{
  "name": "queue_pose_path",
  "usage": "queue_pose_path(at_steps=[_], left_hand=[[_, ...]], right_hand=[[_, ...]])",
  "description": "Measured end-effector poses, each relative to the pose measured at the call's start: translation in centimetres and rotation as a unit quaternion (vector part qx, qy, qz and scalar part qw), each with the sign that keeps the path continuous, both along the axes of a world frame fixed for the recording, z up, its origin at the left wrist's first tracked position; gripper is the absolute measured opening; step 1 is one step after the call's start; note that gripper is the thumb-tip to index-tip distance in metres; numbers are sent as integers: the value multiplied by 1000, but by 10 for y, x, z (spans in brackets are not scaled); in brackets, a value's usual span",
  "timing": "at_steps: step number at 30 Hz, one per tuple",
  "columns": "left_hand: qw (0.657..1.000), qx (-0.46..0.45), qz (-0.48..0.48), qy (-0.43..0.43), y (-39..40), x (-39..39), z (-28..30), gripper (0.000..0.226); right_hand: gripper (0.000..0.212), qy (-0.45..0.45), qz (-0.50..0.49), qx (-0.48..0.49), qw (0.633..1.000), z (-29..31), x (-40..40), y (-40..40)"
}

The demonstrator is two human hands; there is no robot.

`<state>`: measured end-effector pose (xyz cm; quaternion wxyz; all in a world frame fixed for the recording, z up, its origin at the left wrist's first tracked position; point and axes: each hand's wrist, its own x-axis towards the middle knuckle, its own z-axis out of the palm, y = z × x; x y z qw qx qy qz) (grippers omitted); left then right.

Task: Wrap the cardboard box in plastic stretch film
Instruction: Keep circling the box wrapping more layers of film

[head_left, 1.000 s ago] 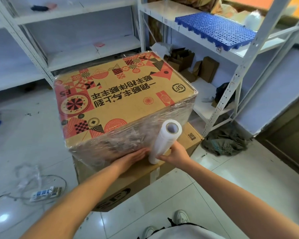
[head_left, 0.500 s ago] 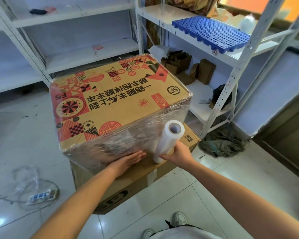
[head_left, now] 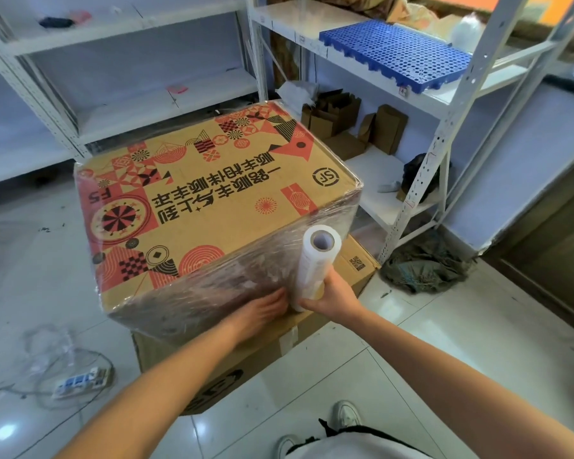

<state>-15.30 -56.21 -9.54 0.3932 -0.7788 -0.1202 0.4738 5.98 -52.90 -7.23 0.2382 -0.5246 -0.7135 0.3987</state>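
A brown cardboard box [head_left: 212,200] with red and black patterns and printed characters on its top stands on a lower plain cardboard box [head_left: 232,369]. Clear stretch film covers the patterned box's sides and looks wrinkled on the near face. My right hand [head_left: 332,298] grips the lower end of an upright white roll of stretch film [head_left: 314,265] at the near right corner of the box. My left hand [head_left: 262,311] lies flat, fingers together, against the film on the near face, just left of the roll.
White metal shelving [head_left: 421,167] rises behind and to the right, carrying a blue perforated panel [head_left: 395,51] and small cardboard boxes [head_left: 335,117]. A dark cloth heap [head_left: 424,266] lies on the tiled floor at right. A power strip [head_left: 80,380] with cable and crumpled film lies at left.
The roll in my right hand has moved slightly left toward my left hand, which stays pressed on the near face. The view has shifted a little.
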Motion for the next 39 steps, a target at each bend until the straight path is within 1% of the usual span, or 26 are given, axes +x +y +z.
queue_pose_path(at_steps=[2, 5, 8, 12, 15, 19, 23, 26, 29, 31, 33, 36, 39], left_hand=[[999, 41, -32, 0, 7, -11, -2, 90], [996, 84, -8, -27, 13, -26, -6, 98], [995, 82, -6, -53, 17, -37, -10, 103], [996, 73, -13, -56, 18, -45, -18, 97], [996, 61, -14, -57, 16, -43, -18, 94], [996, 56, 11, -62, 15, -41, -8, 93], [997, 64, 26, -39, 11, -34, 1, 89], [997, 67, 30, -33, 5, -25, -1, 85], [997, 65, -4, -29, 3, -11, -3, 72], [998, 39, -4, -48, 6, 2, -2, 61], [998, 9, -2, -68, 13, 17, 2, 56], [998, -10, -38, -57, 29, 29, 11, 63], [995, 6, -100, 12, 36, 20, 15, 70]], right_hand=[[90, -7, 23, 6, 1000, -2, 0, -2], [82, 12, 1, 13, 1000, -4, -5, -4], [75, 4, 15, 15, 1000, -5, -5, -4], [69, -32, 31, 67, 997, -7, 6, -2], [72, -40, -2, 79, 996, -3, 14, 6], [71, -46, -39, 85, 995, 4, 14, 13], [83, -19, -83, 63, 994, 8, 8, 16], [84, 6, -116, 32, 993, 8, 1, 16], [88, 48, -84, 8, 995, 7, 0, 17], [86, 40, -48, 11, 998, 6, 3, 20], [82, 22, -24, 24, 999, 7, 8, 21], [79, 5, -3, 27, 1000, 9, 17, 22], [77, -17, 12, 31, 999, 8, 24, 25]])
